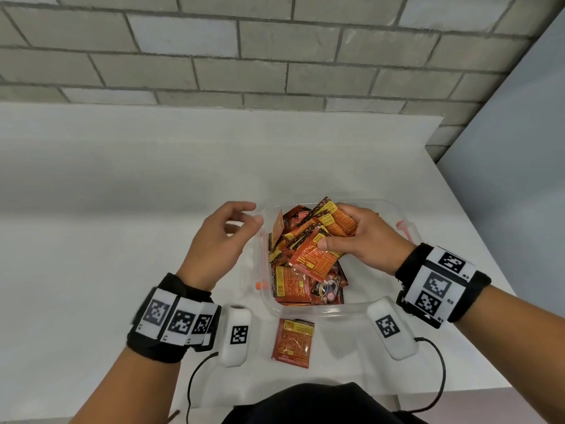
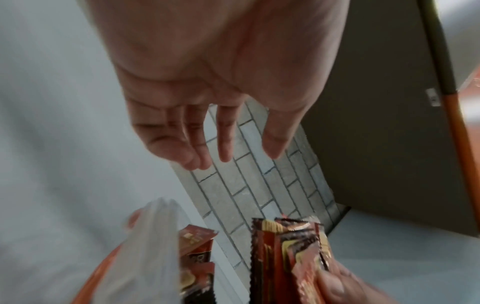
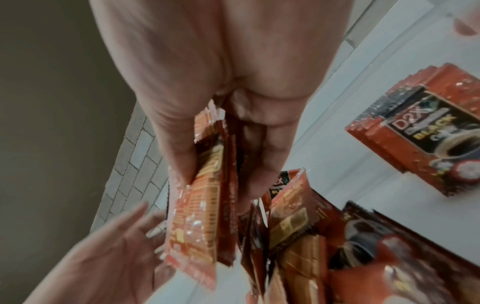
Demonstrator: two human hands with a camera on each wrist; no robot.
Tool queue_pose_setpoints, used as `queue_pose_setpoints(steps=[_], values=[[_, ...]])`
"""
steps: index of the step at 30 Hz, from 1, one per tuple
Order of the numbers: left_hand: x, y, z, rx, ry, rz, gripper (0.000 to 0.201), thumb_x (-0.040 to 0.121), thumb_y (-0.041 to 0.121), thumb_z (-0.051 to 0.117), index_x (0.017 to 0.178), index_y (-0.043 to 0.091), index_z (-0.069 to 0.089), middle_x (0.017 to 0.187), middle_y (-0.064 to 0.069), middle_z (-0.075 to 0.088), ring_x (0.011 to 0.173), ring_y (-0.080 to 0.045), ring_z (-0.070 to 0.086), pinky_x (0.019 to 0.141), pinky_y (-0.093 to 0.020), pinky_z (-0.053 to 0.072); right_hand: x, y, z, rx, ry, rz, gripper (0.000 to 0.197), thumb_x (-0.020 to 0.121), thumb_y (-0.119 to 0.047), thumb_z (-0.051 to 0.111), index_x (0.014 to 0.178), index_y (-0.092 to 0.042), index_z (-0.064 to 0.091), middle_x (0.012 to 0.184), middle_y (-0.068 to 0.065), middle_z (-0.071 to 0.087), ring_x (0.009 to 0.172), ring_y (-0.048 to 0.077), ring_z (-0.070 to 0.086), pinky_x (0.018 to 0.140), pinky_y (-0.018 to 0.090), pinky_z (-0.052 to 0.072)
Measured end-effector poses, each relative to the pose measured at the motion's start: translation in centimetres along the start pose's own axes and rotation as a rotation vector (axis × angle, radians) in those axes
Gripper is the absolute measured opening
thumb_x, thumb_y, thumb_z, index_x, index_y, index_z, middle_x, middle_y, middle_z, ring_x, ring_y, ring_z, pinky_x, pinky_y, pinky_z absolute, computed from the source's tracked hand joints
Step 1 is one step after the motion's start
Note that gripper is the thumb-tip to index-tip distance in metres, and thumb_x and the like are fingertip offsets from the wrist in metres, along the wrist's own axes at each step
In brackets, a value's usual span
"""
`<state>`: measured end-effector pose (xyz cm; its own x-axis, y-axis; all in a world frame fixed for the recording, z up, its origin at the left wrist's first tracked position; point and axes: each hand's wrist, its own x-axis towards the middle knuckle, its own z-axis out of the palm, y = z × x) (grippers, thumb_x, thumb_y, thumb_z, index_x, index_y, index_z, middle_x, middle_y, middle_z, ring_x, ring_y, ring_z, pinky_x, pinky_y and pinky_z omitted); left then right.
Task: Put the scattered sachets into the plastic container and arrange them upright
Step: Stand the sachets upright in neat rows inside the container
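Plainly, the bundle of red foil sachets (image 1: 328, 228) could fan out and spill flat, since the right hand (image 1: 363, 240) pinches it over the clear plastic container (image 1: 394, 209) near the table's front edge. The left hand (image 1: 220, 240) hovers empty, fingers loose. One flat red sachet (image 1: 293, 342) lies outside.

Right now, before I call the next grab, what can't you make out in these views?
- Sachet count in the right hand: head view, its bundle of sachets overlaps.
- Floor of the plastic container: buried under sachets.
- Front of the lone sachet on the table: lies back side up.
- Left hand: holds nothing; the left wrist view is blurred below it.
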<state>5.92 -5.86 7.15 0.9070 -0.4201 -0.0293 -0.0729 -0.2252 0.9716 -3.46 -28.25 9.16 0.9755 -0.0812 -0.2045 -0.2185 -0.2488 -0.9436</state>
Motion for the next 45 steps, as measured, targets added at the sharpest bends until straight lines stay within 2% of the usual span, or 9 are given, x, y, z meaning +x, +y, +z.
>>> queue_pose_setpoints(steps=[7,10,15,18,27,31,34,39,45], values=[[0.8,2.8,2.0,-0.207,-0.531,-0.035,0.088,0.053,0.059,0.083,0.129,0.029,0.050,0.121,-0.005,0.063,0.108,-0.017,0.065,0.086,-0.034,0.055,0.2,-3.0,1.3,-0.032,-0.125,-0.087,0.039,0.078,-0.007,0.073,0.112,-0.020,0.060,0.102,0.001,0.073,0.094,0.016,0.069,0.083,0.029,0.056],[0.3,2.5,3.0,-0.398,-0.702,-0.112,0.059,0.064,0.030,0.083,0.116,0.014,0.062,0.106,-0.005,0.071,0.097,-0.020,0.069,0.079,-0.029,0.055,0.4,-3.8,1.9,-0.097,-0.169,-0.117,0.038,0.079,-0.012,0.072,0.112,-0.023,0.058,0.101,0.000,0.072,0.094,0.015,0.069,0.084,0.030,0.056],[0.0,1.3,2.9,-0.542,-0.755,-0.244,0.045,0.062,0.036,0.084,0.103,0.020,0.073,0.101,-0.014,0.072,0.088,-0.026,0.071,0.075,-0.035,0.058,0.3,-3.7,2.3,-0.180,-0.219,-0.136,0.035,0.085,-0.013,0.068,0.116,-0.016,0.054,0.105,0.001,0.068,0.097,0.017,0.067,0.085,0.035,0.056],[-0.1,1.2,2.8,-0.549,-0.703,-0.275,0.040,0.079,0.032,0.076,0.112,0.012,0.066,0.099,-0.022,0.069,0.082,-0.030,0.071,0.078,-0.042,0.058,0.5,-3.0,2.4,-0.318,-0.153,-0.184,0.043,0.081,-0.030,0.073,0.116,-0.018,0.052,0.111,0.005,0.060,0.103,0.021,0.059,0.089,0.043,0.052],[-0.1,0.6,2.4,-0.684,-0.490,-0.261,0.037,0.087,0.020,0.051,0.124,0.025,0.056,0.104,-0.010,0.071,0.078,-0.029,0.070,0.067,-0.045,0.058,-2.1,-1.9,3.8,-0.548,0.395,-0.411,0.040,0.080,-0.040,0.069,0.108,-0.028,0.043,0.095,-0.018,0.038,0.086,-0.007,0.039,0.071,0.012,0.032],[0.5,-0.1,0.5,-0.696,-0.305,-0.238,0.030,0.090,0.022,0.049,0.119,0.023,0.058,0.103,-0.009,0.072,0.081,-0.030,0.071,0.065,-0.048,0.057,-5.5,1.2,5.3,-0.804,-0.187,-0.639,0.012,0.090,-0.027,0.051,0.094,-0.019,0.059,0.080,-0.013,0.051,0.071,-0.001,0.042,0.066,0.007,0.035],[0.9,-0.5,0.0,-0.751,-0.146,-0.189,0.034,0.093,0.020,0.047,0.127,0.021,0.052,0.119,-0.012,0.064,0.106,-0.040,0.062,0.072,-0.051,0.056,-6.4,4.1,6.3,-0.954,-0.555,-0.408,0.031,0.094,-0.029,0.040,0.113,-0.017,0.062,0.105,0.001,0.063,0.094,0.011,0.056,0.082,0.027,0.049],[0.5,-0.7,0.7,-0.780,-0.092,-0.174,0.024,0.095,0.020,0.050,0.119,0.023,0.056,0.106,-0.007,0.070,0.100,-0.039,0.063,0.077,-0.057,0.054,-6.0,7.3,7.8,-1.207,-0.671,-0.183,0.059,0.095,-0.030,0.051,0.147,-0.020,0.027,0.151,0.005,0.029,0.135,0.025,0.034,0.110,0.037,0.033],[-0.2,-0.6,1.3,-0.792,-0.121,-0.183,0.023,0.091,0.021,0.048,0.112,0.024,0.058,0.099,-0.007,0.073,0.083,-0.036,0.068,0.071,-0.049,0.058,-5.9,7.9,8.1,-1.300,-0.621,-0.242,0.062,0.091,-0.033,0.056,0.144,-0.017,0.029,0.140,0.007,0.038,0.124,0.028,0.041,0.099,0.041,0.039]])
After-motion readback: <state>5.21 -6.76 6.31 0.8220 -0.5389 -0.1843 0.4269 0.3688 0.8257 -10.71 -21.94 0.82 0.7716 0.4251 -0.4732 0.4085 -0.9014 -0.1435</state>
